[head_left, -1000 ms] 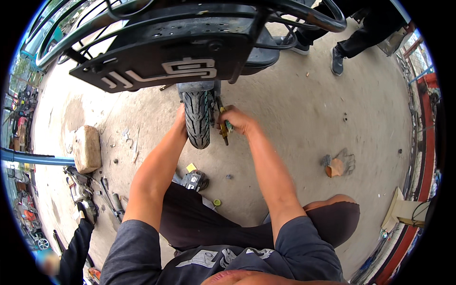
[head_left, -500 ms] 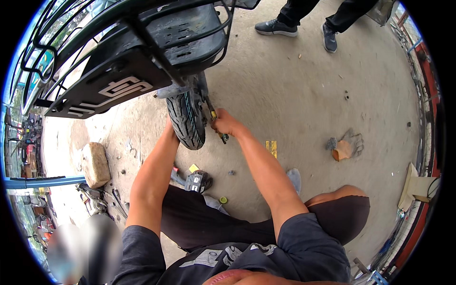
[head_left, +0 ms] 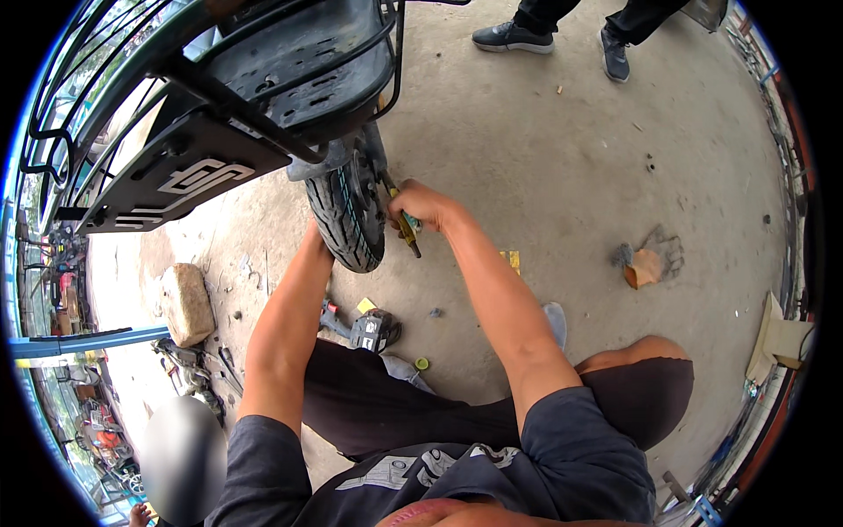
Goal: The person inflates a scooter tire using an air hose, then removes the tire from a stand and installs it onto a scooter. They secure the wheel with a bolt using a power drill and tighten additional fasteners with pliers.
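Observation:
A black vehicle with a wire rack hangs over a treaded tyre with thin teal lines. My left hand is at the tyre's left side, its fingers hidden behind it. My right hand is closed round a long yellow tool with some green on it, beside the right side of the wheel. Below the wheel, a power tool lies on the floor by my bent leg, near a small yellow piece and a green cap.
A stone block and scattered metal parts lie left. A glove and a yellow strip lie right. Another person's shoes stand at the top; a co-worker's hand shows at bottom left. A beige board is at right.
The rack and wheel appear further left and more tilted than a second ago. My hands stay at the wheel; my right hand has shifted slightly left with the yellow tool.

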`<state>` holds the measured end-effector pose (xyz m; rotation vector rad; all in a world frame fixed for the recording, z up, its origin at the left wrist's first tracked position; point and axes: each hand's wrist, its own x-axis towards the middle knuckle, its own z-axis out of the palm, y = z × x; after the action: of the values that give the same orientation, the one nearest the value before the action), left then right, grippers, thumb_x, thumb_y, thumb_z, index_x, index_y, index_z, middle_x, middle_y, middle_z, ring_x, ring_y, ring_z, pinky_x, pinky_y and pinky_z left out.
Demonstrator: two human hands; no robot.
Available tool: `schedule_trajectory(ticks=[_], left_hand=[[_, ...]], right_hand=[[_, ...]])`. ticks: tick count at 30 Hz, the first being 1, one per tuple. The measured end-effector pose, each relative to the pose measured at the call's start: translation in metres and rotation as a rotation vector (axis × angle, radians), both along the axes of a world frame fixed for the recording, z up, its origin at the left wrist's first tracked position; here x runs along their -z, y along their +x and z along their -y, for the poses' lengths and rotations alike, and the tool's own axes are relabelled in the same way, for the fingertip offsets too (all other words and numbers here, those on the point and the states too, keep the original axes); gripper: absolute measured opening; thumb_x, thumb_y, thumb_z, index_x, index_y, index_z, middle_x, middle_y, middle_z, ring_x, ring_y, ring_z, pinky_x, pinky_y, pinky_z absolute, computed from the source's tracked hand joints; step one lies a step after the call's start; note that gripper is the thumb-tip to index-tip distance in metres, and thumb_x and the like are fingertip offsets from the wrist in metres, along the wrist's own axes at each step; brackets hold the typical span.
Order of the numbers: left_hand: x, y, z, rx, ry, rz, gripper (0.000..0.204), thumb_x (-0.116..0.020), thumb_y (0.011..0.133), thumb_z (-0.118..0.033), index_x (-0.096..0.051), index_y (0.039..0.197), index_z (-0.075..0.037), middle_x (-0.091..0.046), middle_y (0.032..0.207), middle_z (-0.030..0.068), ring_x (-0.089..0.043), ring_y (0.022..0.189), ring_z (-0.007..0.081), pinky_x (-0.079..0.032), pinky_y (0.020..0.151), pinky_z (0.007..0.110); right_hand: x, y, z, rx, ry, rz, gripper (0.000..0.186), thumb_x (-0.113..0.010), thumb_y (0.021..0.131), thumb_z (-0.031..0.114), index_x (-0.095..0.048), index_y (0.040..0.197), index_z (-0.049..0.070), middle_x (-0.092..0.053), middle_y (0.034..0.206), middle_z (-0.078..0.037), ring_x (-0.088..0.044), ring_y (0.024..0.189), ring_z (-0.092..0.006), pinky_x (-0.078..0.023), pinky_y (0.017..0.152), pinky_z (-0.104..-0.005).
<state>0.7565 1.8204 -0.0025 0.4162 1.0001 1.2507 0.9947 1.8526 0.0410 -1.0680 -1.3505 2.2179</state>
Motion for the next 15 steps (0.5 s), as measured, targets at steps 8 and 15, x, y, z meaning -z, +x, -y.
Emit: schedule_trajectory(ticks=[8,15], left_hand=[[-0.016,0.012,-0.002,0.018,0.006,0.014,0.032,-0.053,0.101,-0.024,-0.063,0.119,0.0,-0.07,0.101,0.0143,-0.07,0.082,0.0265,-0.062,0.071,0.039],[-0.02,0.01,0.0,0.023,0.003,0.001,0.032,-0.053,0.1,-0.025,-0.064,0.118,0.0,-0.07,0.1,0.0141,-0.07,0.081,0.0262,-0.062,0.07,0.039]], right_hand=[[0.074,-0.009,0.031,0.157,0.562,0.141,0.022,-0.063,0.071,0.005,-0.058,0.092,-0.002,-0.062,0.08,-0.014,-0.06,0.079,-0.0264,-0.048,0.074,-0.0403],[0.047,-0.01,0.034,0.136,0.495,0.149,0.018,-0.061,0.071,0.004,-0.057,0.085,-0.005,-0.061,0.077,-0.017,-0.059,0.074,-0.0261,-0.047,0.069,-0.0403]])
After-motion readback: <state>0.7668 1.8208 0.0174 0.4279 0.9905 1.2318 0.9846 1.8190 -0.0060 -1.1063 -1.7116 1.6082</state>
